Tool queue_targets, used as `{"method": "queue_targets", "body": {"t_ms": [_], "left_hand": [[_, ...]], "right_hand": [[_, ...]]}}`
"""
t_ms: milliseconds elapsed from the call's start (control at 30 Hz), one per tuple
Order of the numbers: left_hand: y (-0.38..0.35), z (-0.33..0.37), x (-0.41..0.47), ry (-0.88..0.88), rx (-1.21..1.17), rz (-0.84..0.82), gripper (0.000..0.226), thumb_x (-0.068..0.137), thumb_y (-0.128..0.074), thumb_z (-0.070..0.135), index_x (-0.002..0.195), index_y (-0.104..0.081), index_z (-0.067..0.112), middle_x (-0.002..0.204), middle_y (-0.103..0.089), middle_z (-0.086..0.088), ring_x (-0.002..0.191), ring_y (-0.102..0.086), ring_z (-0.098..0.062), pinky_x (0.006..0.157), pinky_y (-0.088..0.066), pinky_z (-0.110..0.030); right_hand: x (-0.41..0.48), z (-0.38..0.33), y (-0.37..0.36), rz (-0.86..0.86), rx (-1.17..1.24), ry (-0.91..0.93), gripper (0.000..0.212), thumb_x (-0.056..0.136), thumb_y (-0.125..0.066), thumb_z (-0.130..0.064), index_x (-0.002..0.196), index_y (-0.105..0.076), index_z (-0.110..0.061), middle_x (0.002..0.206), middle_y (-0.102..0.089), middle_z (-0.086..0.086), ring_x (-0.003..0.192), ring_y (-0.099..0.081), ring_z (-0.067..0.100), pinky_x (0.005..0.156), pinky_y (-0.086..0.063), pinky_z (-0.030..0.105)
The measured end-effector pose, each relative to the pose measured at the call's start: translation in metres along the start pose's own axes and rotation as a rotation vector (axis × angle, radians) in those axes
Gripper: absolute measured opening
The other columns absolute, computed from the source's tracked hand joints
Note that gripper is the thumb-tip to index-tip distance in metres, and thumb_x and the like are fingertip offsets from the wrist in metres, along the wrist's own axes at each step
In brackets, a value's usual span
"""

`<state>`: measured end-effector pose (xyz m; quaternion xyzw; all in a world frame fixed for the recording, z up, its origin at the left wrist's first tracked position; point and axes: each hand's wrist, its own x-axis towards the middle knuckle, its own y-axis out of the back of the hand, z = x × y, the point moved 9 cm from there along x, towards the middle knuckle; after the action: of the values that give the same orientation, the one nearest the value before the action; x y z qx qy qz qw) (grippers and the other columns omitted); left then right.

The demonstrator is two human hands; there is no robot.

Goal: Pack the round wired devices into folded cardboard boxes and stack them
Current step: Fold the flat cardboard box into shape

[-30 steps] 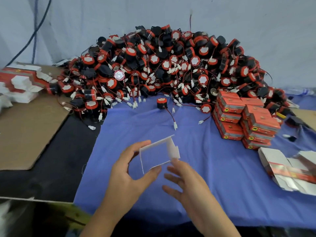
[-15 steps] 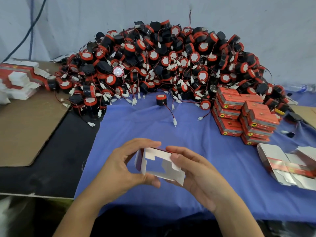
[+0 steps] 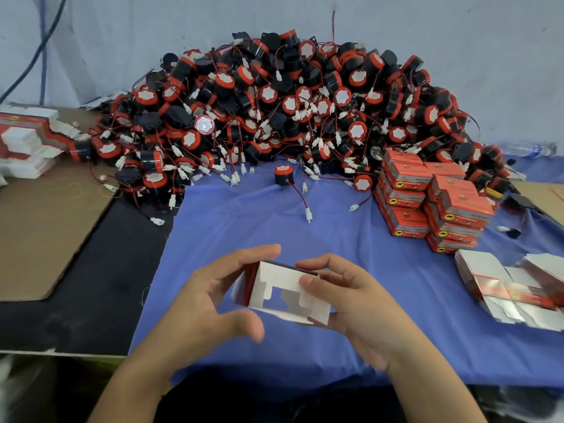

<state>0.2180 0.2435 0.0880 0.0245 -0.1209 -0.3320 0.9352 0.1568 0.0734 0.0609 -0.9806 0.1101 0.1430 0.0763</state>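
A half-folded cardboard box (image 3: 283, 288) is held in the air over the blue cloth (image 3: 335, 239), well in front of the heap of round wired devices (image 3: 290, 111) and on the person's side of it. Its white inside faces the camera, with its end flaps not tucked in (a red outer wall shows at its left end).

The left hand (image 3: 210, 303) grips the box's left end, forefinger curled over the far top edge and thumb under the near edge. The right hand (image 3: 360, 306) grips the right end: its fingers (image 3: 323, 264) curl over the far side and the thumb presses on a white flap.

Just in front of the heap one single device (image 3: 283, 174) stands apart on the cloth, its red wire and white plug trailing toward the person. Against the heap's right foot stands a stack of packed red boxes (image 3: 433, 199), several layers high. In front of the heap and farther right than that stack lie flat box blanks (image 3: 512, 288), white with a red band. Left of the heap, a brown cardboard sheet (image 3: 39, 227) lies on the dark surface (image 3: 100, 285) and carries a second pile of blanks (image 3: 27, 141).
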Motion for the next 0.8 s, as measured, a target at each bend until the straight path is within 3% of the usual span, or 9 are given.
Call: {"method": "queue_targets", "body": {"t_ms": [67,167,333,400,467,600,800], "left_hand": [[0.005,0.0,0.001,0.0,-0.045,0.054,0.071,0.068,-0.076,0.077,0.128,-0.067,0.04,0.138,-0.065,0.01,0.135,-0.055,-0.01,0.107,-0.047,-0.024],[0.006,-0.006,0.003,0.034,0.013,0.128,0.045,0.075,-0.077,0.057,0.118,-0.071,0.045,0.129,-0.07,0.014,0.127,-0.06,-0.006,0.106,-0.048,-0.027],[0.003,-0.014,0.001,0.072,-0.007,0.239,0.035,0.08,-0.087,0.028,0.112,-0.076,0.039,0.113,-0.076,0.005,0.112,-0.069,-0.013,0.094,-0.053,-0.021],[0.005,-0.017,-0.001,0.096,-0.077,0.291,0.036,0.078,-0.08,0.028,0.113,-0.077,0.037,0.111,-0.077,0.003,0.109,-0.07,-0.014,0.093,-0.055,-0.024],[0.008,-0.017,-0.002,0.111,-0.119,0.314,0.037,0.076,-0.079,0.029,0.113,-0.077,0.036,0.111,-0.077,0.003,0.108,-0.071,-0.015,0.095,-0.056,-0.029],[0.009,-0.017,-0.003,0.116,-0.139,0.325,0.04,0.075,-0.079,0.029,0.115,-0.077,0.028,0.111,-0.077,0.001,0.108,-0.071,-0.018,0.094,-0.057,-0.032],[0.007,-0.002,-0.005,-0.011,-0.093,0.385,0.038,0.081,-0.086,0.021,0.117,-0.073,0.025,0.121,-0.074,0.005,0.116,-0.068,-0.016,0.095,-0.055,-0.027]], "right_hand": [[-0.001,-0.003,0.0,0.001,-0.011,0.013,0.012,0.097,-0.068,-0.011,0.1,-0.077,-0.017,0.112,-0.073,0.013,0.1,-0.074,0.032,0.077,-0.063,0.042],[-0.003,-0.006,-0.003,0.021,-0.054,0.046,0.013,0.097,-0.068,-0.011,0.098,-0.077,-0.021,0.109,-0.073,0.01,0.093,-0.073,0.025,0.07,-0.061,0.034],[-0.004,-0.014,-0.006,0.064,-0.141,0.146,0.016,0.098,-0.067,-0.018,0.098,-0.079,-0.028,0.096,-0.075,-0.005,0.084,-0.072,0.019,0.068,-0.063,0.036],[-0.006,-0.016,-0.008,-0.01,-0.083,0.148,0.018,0.1,-0.063,-0.027,0.107,-0.079,-0.031,0.103,-0.076,-0.008,0.092,-0.072,0.012,0.074,-0.062,0.031],[-0.009,-0.015,-0.01,-0.128,0.034,0.114,0.027,0.1,-0.06,-0.034,0.121,-0.076,-0.03,0.12,-0.074,-0.005,0.112,-0.069,0.012,0.082,-0.06,0.032],[-0.014,-0.016,-0.01,-0.26,0.109,0.189,0.04,0.099,-0.063,-0.023,0.139,-0.064,-0.024,0.134,-0.069,0.003,0.119,-0.066,0.02,0.092,-0.057,0.033],[-0.009,-0.018,-0.01,0.035,-0.107,0.404,0.031,0.095,-0.073,-0.015,0.116,-0.067,-0.037,0.12,-0.071,-0.004,0.117,-0.066,0.018,0.07,-0.06,0.031]]}}
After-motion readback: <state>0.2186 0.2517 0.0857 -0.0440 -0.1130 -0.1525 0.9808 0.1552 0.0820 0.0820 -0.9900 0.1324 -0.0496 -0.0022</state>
